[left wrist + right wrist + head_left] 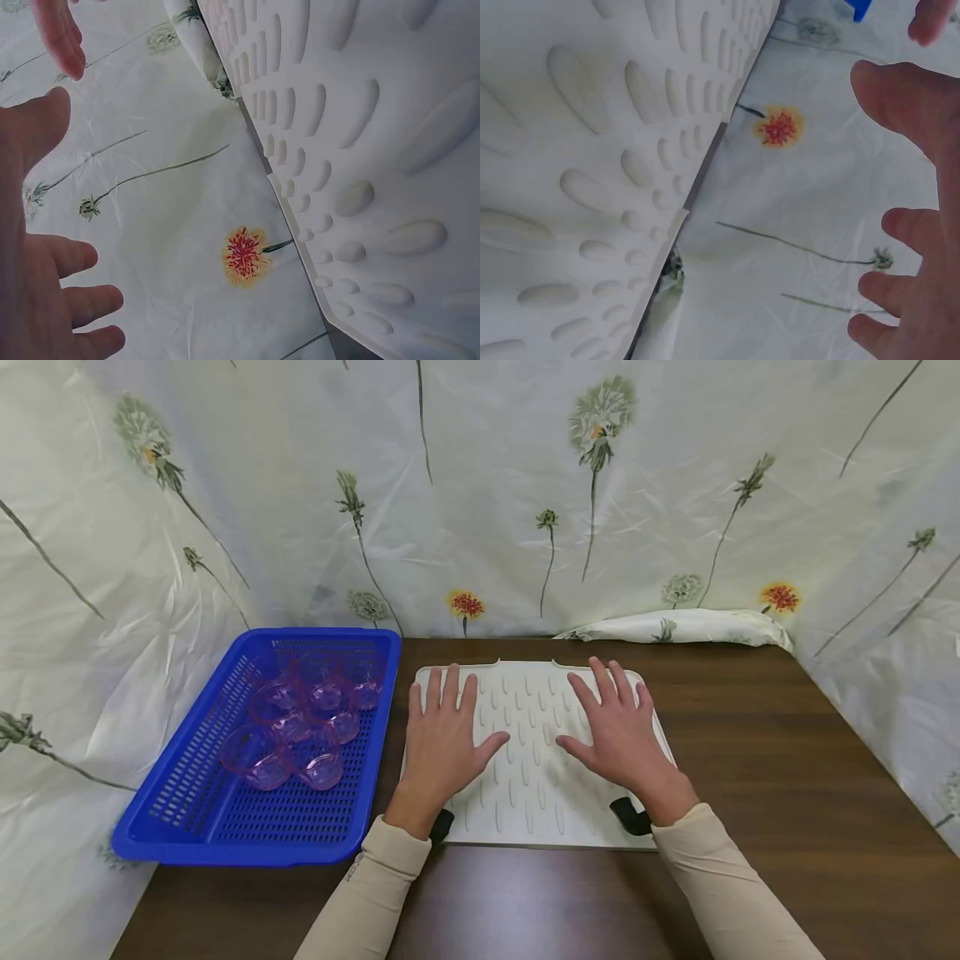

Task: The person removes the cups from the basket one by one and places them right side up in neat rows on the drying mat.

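The left grip (445, 739) and right grip (625, 735) are both spread wide with nothing in them, hanging over the white rectangular oval-ridged tray (536, 797), so it's right underneath, long axis 9 to 3 o'clock on the dark brown wood-look bench (787, 777). Those see-through pink glasses (324, 770) in the blue slotted plastic basket (240, 853)? About 9 o'clock from the left grip, which is way nearer than the right.

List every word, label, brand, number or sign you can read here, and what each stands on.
Dark lettering on the left sleeve, near the cuff: too small and blurred to read.
No other text that I can make out: none on the white board, the blue basket, the pink cups or the flowered sheet.
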`<state>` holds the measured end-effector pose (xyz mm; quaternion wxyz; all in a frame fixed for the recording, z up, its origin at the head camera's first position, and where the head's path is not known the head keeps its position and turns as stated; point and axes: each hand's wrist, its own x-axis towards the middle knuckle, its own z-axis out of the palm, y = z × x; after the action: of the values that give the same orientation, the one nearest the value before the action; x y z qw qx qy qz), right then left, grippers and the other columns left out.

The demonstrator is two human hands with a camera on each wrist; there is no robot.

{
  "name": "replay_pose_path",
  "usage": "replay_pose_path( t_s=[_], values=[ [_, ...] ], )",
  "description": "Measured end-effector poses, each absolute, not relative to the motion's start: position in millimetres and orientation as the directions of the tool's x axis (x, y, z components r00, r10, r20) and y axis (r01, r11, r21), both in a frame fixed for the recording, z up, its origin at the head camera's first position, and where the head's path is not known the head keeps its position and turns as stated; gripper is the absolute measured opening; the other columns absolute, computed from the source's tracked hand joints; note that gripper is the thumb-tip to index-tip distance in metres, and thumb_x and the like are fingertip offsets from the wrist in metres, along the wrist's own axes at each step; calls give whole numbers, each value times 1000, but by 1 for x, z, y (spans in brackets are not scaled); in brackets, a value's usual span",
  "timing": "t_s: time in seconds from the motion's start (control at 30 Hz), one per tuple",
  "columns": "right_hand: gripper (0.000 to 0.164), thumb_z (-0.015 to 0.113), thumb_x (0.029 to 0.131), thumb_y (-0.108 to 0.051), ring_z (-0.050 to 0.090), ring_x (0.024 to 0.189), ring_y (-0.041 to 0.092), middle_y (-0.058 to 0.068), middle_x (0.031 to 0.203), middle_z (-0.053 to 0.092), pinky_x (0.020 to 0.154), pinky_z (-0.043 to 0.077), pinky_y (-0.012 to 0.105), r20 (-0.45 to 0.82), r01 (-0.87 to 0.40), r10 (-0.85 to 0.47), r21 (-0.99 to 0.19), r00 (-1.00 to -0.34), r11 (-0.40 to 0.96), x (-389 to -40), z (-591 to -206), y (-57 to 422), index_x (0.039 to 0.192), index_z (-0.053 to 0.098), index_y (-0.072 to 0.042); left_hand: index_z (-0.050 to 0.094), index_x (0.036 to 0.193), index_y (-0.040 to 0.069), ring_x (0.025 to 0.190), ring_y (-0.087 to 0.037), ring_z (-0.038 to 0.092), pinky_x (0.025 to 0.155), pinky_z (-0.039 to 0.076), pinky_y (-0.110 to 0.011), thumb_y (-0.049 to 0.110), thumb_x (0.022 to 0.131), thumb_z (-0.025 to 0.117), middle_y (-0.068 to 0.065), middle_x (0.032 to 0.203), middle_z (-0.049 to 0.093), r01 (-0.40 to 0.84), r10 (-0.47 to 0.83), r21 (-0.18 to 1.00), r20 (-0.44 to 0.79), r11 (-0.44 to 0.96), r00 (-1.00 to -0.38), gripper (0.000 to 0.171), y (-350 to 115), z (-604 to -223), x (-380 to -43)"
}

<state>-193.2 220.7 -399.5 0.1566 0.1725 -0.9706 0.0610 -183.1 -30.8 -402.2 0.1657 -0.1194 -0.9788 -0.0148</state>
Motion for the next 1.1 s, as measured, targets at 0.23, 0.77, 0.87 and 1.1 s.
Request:
replay_pose_path(
  t_s=[0.23, 0.77, 0.87, 1.1],
  values=[
    [43, 73, 87, -26, 45, 135, 40, 18, 141, 56, 101, 39, 64, 455, -436, -353, -88, -818, 896, -192, -396, 223, 125, 64, -8, 47, 145, 11, 140, -32, 44, 116, 35, -54, 49, 92, 61, -13, 154, 44, 315, 285, -4, 439, 949, -852, 66, -30, -398, -180],
    [39, 74, 87, -23, 52, 127, 38, 17, 134, 60, 92, 47, 62, 388, -490, -404, -152, -829, 858, -188, -388, 234, 122, 66, -8, 56, 135, 10, 130, -30, 52, 108, 45, -51, 40, 89, 68, -12, 143, 55, 390, 310, 39, 537, 920, -785, 56, -30, -370, -153],
    [40, 73, 87, -23, 52, 127, 38, 17, 134, 60, 93, 48, 61, 364, -505, -422, -170, -830, 846, -186, -388, 235, 123, 65, -8, 56, 136, 9, 132, -32, 52, 108, 45, -51, 38, 90, 68, -14, 146, 52, 394, 289, 81, 548, 916, -785, 56, -36, -361, -139],
    [41, 74, 86, -22, 52, 127, 37, 17, 133, 60, 94, 47, 62, 374, -539, -451, -175, -811, 824, -181, -385, 241, 122, 65, -7, 58, 133, 5, 131, -36, 53, 105, 47, -53, 30, 87, 72, -17, 145, 53, 457, 253, 160, 653, 875, -714, 55, -58, -340, -112]
  ],
)
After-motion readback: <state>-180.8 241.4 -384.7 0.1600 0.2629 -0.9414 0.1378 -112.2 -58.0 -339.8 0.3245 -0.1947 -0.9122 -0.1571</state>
